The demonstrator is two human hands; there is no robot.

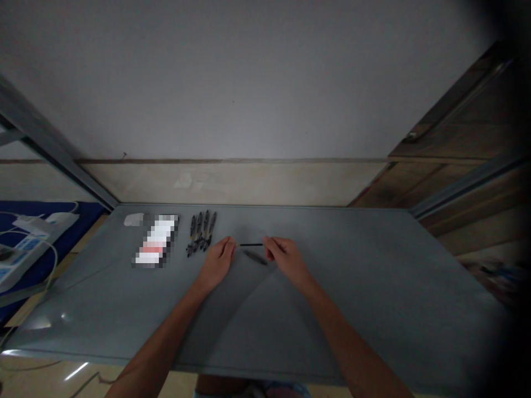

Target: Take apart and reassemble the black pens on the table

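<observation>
Between my two hands a thin black pen refill (251, 245) is stretched level above the grey table (352, 298). My left hand (218, 258) pinches its left end, where a paler tip shows at the fingers. On the other end, the thumb and fingers of my right hand (286, 255) are closed. A dark pen barrel (255, 257) lies slanted on the table just below the refill, apart from both hands. Left of my left hand, several dark pens (202, 229) lie side by side, with small dark parts at their near ends.
A phone (156, 243), blurred out, lies at the left beside a small white object (134, 219). Past the table's left edge are a power strip (29, 249) and white cables. Metal posts (89, 177) rise at the back corners, before a wall (232, 99).
</observation>
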